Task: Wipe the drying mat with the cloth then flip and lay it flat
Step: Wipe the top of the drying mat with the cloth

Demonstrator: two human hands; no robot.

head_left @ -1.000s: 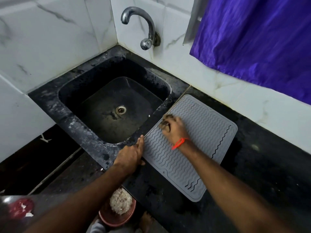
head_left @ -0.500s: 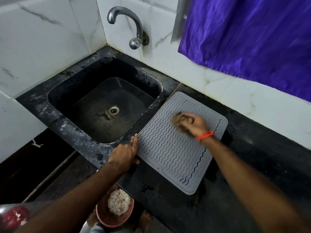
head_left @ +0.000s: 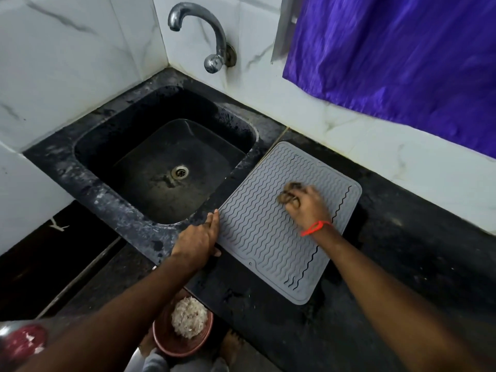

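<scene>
A grey drying mat (head_left: 257, 229) with wavy ridges lies flat on the black counter, just right of the sink. My right hand (head_left: 308, 206) presses a small dark bunched cloth (head_left: 290, 193) onto the mat's right middle part; a red thread circles that wrist. My left hand (head_left: 200, 238) lies flat on the counter with its fingers against the mat's left edge, pinning it down near the sink rim.
A black sink (head_left: 88, 135) with a drain fills the left. A steel tap (head_left: 204, 36) sticks out of the white tiled wall. A purple curtain (head_left: 402, 55) hangs at the upper right. Below the counter edge stands a reddish bowl (head_left: 163, 342) holding a pale scrubber.
My right hand has swept the cloth from the mat's left edge across to its right part. My left hand has kept its hold on the mat's left edge.
</scene>
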